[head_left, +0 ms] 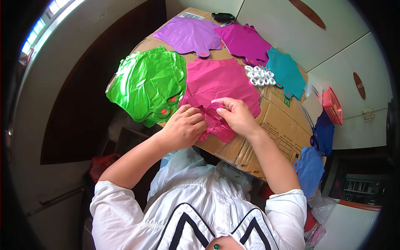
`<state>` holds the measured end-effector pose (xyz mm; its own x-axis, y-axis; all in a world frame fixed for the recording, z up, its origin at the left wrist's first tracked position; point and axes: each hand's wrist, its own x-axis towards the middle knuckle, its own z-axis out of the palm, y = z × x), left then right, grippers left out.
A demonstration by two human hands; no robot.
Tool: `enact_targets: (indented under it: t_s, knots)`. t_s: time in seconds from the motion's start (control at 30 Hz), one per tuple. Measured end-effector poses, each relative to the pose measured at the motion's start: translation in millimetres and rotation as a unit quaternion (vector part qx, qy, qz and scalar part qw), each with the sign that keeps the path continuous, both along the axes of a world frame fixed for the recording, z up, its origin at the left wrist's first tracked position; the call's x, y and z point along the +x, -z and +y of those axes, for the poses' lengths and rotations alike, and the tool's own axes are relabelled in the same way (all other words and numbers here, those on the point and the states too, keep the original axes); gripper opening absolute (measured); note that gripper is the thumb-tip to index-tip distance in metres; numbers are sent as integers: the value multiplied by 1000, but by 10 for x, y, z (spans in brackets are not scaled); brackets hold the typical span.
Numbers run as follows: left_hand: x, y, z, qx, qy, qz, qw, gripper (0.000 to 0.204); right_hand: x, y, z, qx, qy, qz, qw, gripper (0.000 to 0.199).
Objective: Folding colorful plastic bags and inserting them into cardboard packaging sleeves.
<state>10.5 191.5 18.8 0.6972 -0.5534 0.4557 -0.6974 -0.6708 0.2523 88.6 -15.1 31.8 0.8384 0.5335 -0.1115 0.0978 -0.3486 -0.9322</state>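
A flat, shiny pink foil balloon point(221, 81) lies in front of me near the edge of the cardboard, its near part crumpled between my hands. My left hand point(184, 126), with a ring on it, has its fingers curled closed on the gathered foil. My right hand point(238, 116) pinches the same foil between thumb and fingers, just to the right. Whether more pink sheets lie beneath cannot be made out. A stack of green foil balloons point(148, 81) with red-marked tabs sits close by on the left, partly touching the pink one.
Lilac point(189, 33), magenta point(246, 41) and teal foil balloons point(286, 73) lie along the far side. White ribbon rolls point(259, 76) sit beside the teal pile. Blue foil balloons point(309, 171) hang at the right edge of the cardboard point(283, 125). A red basket point(331, 106) stands near the cabinets.
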Motion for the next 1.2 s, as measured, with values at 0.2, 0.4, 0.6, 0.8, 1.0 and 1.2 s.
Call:
enact_targets:
  t_s: [0.2, 0.4, 0.6, 0.8, 1.0, 1.2]
  knots:
    - [26, -7, -171, 121, -73, -46, 989, 31, 250, -73, -111, 36, 103, -14, 994, 9]
    - [213, -72, -141, 130, -69, -9, 989, 31, 847, -759, -638, 151, 286, -30, 946, 15]
    - [253, -141, -71, 83, -74, 26, 993, 38, 674, -1803, -1879, -78, 429, -554, 709, 25]
    - [324, -117, -63, -13, -15, 69, 997, 31, -601, -938, -1776, -291, -3, -561, 775, 31]
    - [321, -127, -70, -24, 1, 100, 995, 33, -1242, 28, -1664, -278, 73, -418, 861, 28]
    - [356, -23, 2, -66, 19, 67, 995, 32, -1411, -96, -1499, -303, 61, -394, 866, 44]
